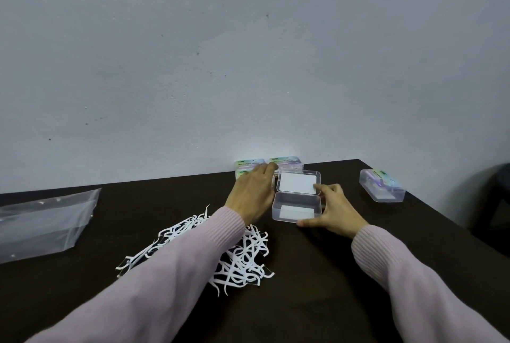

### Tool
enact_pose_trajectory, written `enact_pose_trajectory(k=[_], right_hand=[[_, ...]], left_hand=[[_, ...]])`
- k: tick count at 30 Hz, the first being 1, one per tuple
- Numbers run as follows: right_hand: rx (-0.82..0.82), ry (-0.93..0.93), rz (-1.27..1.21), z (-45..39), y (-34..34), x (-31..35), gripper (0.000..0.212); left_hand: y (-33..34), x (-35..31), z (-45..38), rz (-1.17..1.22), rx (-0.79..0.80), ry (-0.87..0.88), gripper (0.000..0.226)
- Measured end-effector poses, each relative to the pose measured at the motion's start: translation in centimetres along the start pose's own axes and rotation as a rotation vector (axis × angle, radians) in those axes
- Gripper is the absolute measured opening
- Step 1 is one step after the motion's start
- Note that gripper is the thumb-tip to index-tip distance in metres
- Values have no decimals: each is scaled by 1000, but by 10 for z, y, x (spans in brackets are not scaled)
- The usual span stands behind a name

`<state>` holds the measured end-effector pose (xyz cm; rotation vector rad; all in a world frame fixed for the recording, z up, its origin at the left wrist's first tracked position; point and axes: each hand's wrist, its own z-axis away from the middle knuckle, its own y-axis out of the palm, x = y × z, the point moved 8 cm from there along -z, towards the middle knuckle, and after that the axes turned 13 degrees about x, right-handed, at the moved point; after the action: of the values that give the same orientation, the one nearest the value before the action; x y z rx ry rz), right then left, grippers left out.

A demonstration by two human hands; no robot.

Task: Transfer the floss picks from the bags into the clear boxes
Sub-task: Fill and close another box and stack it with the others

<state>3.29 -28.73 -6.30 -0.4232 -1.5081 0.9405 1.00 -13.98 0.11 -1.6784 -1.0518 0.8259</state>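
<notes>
An open clear box (pixel 296 209) sits mid-worktop (pixel 317 273), lid folded back. The right hand (pixel 331 210) has its grip around the box's right side, thumb at the front corner. The left hand (pixel 252 192) lies beside its left edge, fingers extended. Floss picks (pixel 242 260) lie heaped near an emptied bag (pixel 41 226); 1 closed box (pixel 382 185) stands right.
</notes>
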Motion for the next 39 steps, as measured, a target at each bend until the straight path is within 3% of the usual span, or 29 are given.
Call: enact_pose_trajectory(k=[4,9,15,22,29,36,39], right_hand=[[-36,-5,27,2,-1,1,97],[-241,-174,45,8,-16,19,51],[-119,-334,144,5,7,65,26],[149,-344,329,0,59,107,39],[200,-250,452,-9,85,124,52],[229,-281,453,-16,102,142,41],[201,-314,429,-16,101,148,32]], left_hand=[[1,5,4,21,26,7,44],[-3,10,9,24,36,16,42],[-3,31,24,24,150,48,38],[3,76,62,46,342,66,26],[5,128,100,83,450,-49,31],[5,146,123,289,530,-118,61],[8,146,126,286,517,-108,57]])
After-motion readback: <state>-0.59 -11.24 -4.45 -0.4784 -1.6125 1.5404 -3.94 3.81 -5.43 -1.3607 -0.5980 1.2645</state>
